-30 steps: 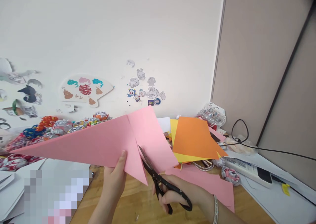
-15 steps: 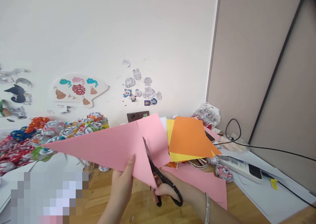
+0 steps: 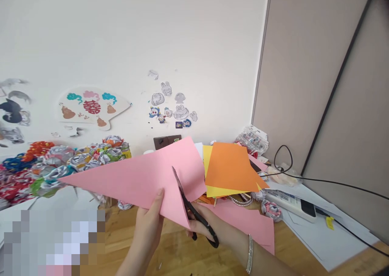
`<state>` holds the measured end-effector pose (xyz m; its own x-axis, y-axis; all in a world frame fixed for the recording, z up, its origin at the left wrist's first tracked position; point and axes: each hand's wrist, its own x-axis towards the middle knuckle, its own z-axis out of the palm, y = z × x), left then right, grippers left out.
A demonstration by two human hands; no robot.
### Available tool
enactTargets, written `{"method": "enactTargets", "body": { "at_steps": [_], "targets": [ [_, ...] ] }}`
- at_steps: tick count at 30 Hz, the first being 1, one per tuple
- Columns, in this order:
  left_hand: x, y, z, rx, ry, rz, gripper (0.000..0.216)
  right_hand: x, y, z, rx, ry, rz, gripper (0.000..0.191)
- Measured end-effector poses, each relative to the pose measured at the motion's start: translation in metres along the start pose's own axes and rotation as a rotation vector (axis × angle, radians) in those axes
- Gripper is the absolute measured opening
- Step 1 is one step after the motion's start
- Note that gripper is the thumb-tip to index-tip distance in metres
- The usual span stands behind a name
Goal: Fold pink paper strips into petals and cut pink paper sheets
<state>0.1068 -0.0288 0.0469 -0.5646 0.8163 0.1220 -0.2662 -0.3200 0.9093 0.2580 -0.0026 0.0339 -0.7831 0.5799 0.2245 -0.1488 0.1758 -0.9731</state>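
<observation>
Well, cutout (image 3: 91,107) reads 囍; left hand (image 3: 148,224) grips paper (image 3: 136,178), right hand (image 3: 216,227) scissors (image 3: 191,210).

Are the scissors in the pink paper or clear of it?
In it: the scissors blade crosses the pink paper from its lower edge, right hand gripping the handles.

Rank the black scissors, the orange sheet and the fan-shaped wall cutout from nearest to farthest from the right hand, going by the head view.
1. The black scissors: gripped in the right hand.
2. The orange sheet: on the paper stack, beyond the hand and slightly right.
3. The fan-shaped cutout: up on the wall, far left.
</observation>
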Motion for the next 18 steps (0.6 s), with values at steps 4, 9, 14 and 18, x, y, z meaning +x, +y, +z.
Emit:
{"method": "enactTargets", "body": {
  "at_steps": [4,9,14,18],
  "targets": [
    [-0.002,0.000,0.002,0.007,0.004,-0.012,0.041,0.001,0.008,0.002,-0.005,0.028,-0.011,0.019],
    [0.000,-0.006,-0.003,0.179,0.047,0.123,0.038,0.003,0.016,0.005,-0.007,0.062,-0.004,0.022],
    [0.000,-0.005,-0.003,0.212,0.054,0.154,0.039,0.003,0.012,0.010,-0.002,0.119,0.009,0.025],
    [-0.001,-0.004,-0.003,0.190,0.051,0.169,0.041,0.003,0.020,0.011,-0.001,0.143,0.002,0.024]
  ]
}}
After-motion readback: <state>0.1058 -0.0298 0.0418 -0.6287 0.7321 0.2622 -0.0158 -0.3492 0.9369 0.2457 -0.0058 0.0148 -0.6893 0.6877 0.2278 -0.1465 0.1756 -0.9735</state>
